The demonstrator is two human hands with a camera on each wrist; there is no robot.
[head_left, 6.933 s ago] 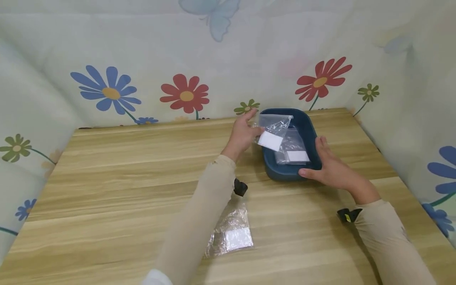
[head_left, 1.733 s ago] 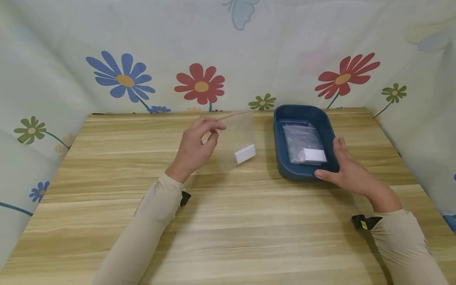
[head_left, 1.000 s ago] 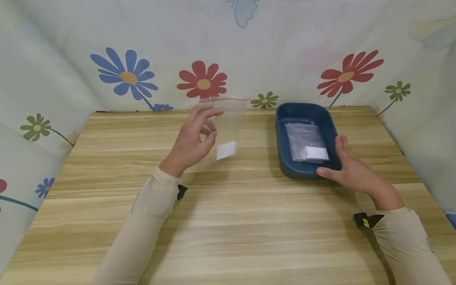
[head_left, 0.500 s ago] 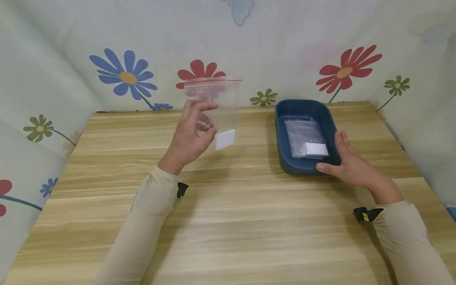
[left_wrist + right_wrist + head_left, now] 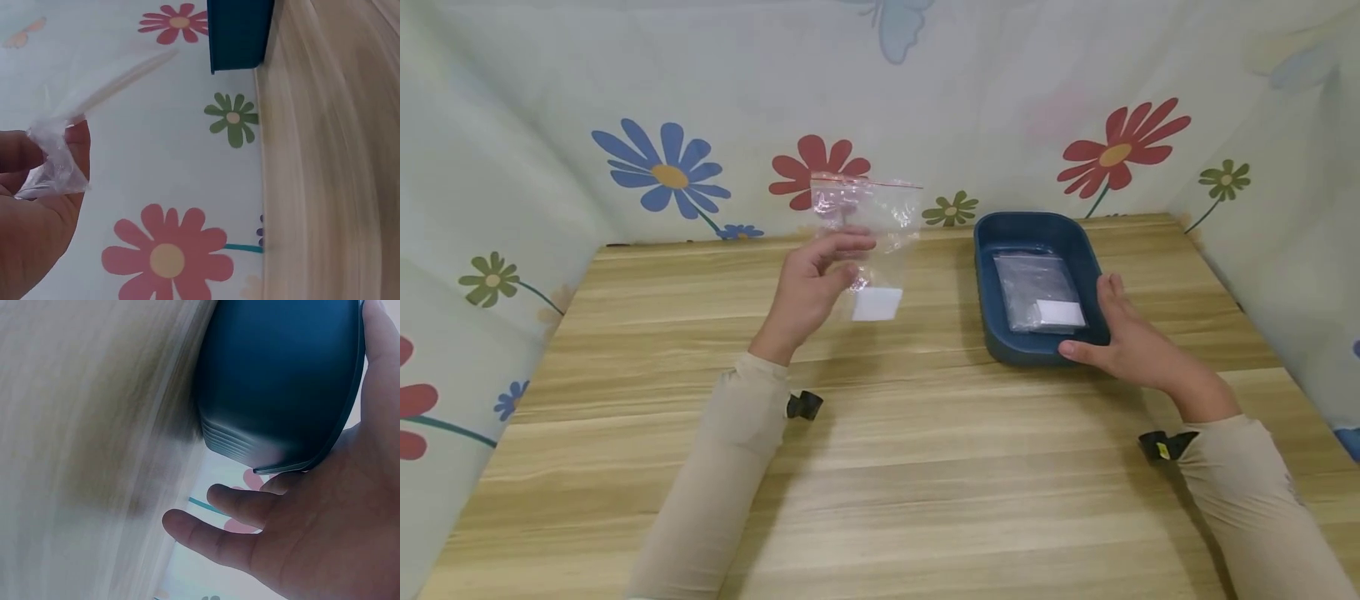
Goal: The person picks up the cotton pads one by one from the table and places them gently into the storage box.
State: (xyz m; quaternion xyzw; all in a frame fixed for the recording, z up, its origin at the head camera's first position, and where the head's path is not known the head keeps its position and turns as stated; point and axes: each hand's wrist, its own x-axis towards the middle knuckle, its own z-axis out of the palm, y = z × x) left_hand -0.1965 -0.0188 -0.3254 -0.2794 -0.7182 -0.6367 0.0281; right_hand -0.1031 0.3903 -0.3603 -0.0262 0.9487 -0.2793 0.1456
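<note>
In the head view my left hand [image 5: 808, 283] pinches a clear zip bag [image 5: 891, 221] between thumb and fingers, above the table's left-centre. The bag has a red seal line along its top and a white label [image 5: 877, 304] near the bottom. The left wrist view shows its crumpled plastic [image 5: 56, 159] between thumb and fingers. My right hand [image 5: 1138, 346] holds the near right corner of a dark blue container [image 5: 1033, 350], thumb at the rim and fingers along the side. Inside it lie clear bags [image 5: 1037, 287] with white labels, stacked so their number is hard to tell.
The container stands on a wood-grain table [image 5: 887, 483], near its back edge. Behind and at both sides hangs a pale cloth [image 5: 985, 92] printed with flowers. A black wrist device [image 5: 805, 406] sits at the left cuff, and another [image 5: 1165, 446] at the right.
A bag once held over the container is no longer there, and another has left the table. My left hand has lifted a bag left of the container. The right hand stays at its corner.
</note>
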